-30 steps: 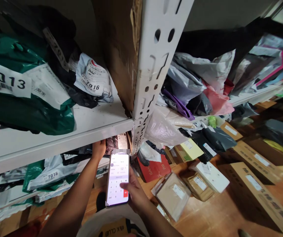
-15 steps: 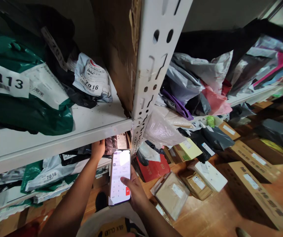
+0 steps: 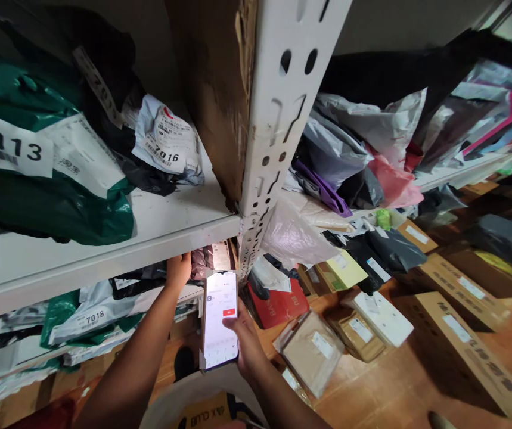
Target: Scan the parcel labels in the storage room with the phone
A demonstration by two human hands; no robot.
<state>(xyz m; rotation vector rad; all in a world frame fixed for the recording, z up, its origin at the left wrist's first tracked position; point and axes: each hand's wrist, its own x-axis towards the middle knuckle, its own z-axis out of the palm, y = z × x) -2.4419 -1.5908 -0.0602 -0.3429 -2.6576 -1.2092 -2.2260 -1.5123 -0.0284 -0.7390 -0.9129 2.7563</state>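
glowing white, the red-buttoned phone (image 3: 219,331) is clasped in the right hand (image 3: 247,341); left hand's (image 3: 178,271) grip unclear

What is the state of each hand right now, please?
Left hand: beside the labelled dark parcel, below the shelf edge; fingers hidden, so its grip cannot be told.
Right hand: closed around the phone, thumb at the screen.
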